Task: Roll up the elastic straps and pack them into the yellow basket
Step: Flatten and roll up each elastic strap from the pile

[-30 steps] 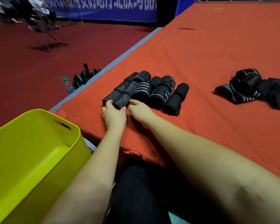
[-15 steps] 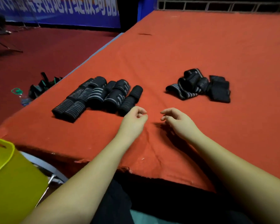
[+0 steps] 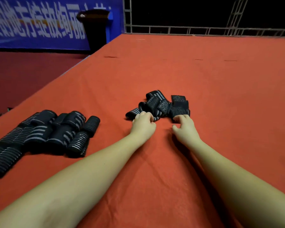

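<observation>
Left hand [image 3: 143, 123] on near edge of loose straps [image 3: 161, 105], fingers curled down onto a striped end, gripping it by the look. Right hand [image 3: 184, 126] just beside, fingertips touching the pile's right-hand corner, fingers bent but loose, thumb out, nothing held. Both forearms stretched fwd over red surface [image 3: 204, 71]. Loose pile: black w/ grey stripes, tangled, mid-surface, flat and unrolled. Well to the left, rolled straps [image 3: 48, 134] lying side by side in a row nr the surface's left edge, touching each other. Basket not in shot. Further out: dark red floor [image 3: 23, 71] to the left, blue banner [image 3: 39, 25] w/ white lettering behind, metal railing [image 3: 204, 28] along far edge.
</observation>
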The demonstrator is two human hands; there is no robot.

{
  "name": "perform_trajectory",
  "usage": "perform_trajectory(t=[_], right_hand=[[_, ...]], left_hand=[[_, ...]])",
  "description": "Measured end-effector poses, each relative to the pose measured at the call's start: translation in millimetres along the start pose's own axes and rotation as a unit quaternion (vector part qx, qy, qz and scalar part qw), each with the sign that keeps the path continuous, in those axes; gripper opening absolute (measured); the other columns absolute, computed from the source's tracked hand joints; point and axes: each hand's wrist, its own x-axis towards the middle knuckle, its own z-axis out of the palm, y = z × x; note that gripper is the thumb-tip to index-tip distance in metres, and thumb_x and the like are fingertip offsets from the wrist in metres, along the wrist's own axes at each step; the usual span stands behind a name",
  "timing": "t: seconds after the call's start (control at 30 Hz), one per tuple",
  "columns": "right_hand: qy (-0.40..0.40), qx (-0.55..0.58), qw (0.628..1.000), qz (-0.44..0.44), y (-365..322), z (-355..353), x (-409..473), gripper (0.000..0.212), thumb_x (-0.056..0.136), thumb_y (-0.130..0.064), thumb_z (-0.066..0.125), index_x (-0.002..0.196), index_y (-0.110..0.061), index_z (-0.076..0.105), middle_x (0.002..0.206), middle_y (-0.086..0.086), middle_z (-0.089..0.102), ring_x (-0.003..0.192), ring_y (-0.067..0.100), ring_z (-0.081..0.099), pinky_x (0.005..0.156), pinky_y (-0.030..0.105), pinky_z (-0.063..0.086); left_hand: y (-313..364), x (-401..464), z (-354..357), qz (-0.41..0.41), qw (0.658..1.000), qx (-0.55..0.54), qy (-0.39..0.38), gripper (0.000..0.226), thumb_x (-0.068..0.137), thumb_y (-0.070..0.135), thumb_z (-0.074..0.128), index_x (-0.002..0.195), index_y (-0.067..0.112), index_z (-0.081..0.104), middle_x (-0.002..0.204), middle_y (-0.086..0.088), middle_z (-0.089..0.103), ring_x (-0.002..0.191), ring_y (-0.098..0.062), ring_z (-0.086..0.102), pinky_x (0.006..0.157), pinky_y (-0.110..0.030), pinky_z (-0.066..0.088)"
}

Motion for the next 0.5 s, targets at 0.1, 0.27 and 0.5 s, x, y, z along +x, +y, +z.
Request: perform_trajectory(t=[0.1,0.27,0.5], right_hand=[[0.031,-0.052,0.997,0.041,3,4,26,0.046,0.086,-0.031,0.064,0.129,-0.019,0.053,0.133,0.006,0.046,0.125,0.028,0.043,0.103,0.041,0.035],[0.066,-0.075,0.987,0.126,31,16,42,0.075,0.079,-0.054,0.069,0.14,-0.02,0.043,0.138,0.01,0.045,0.13,0.031,0.041,0.105,0.045,0.031],[0.088,-0.086,0.986,0.114,39,24,46,0.056,0.086,-0.041,0.059,0.137,-0.022,0.046,0.131,0.006,0.052,0.124,0.028,0.045,0.102,0.044,0.033]], left_hand=[[8,28,9,0.04,0.997,0.06,0.007,0.02,0.089,0.013,0.051,0.106,0.013,0.061,0.117,-0.007,0.056,0.115,-0.029,0.047,0.098,-0.039,0.037],[27,51,40,0.148,0.979,0.143,-0.009,0.028,0.088,0.011,0.05,0.115,0.014,0.056,0.125,-0.004,0.05,0.118,-0.026,0.042,0.101,-0.038,0.033],[43,84,78,0.195,0.96,0.192,-0.054,0.042,0.09,0.019,0.053,0.132,0.016,0.049,0.136,-0.003,0.046,0.125,-0.027,0.039,0.105,-0.04,0.029]])
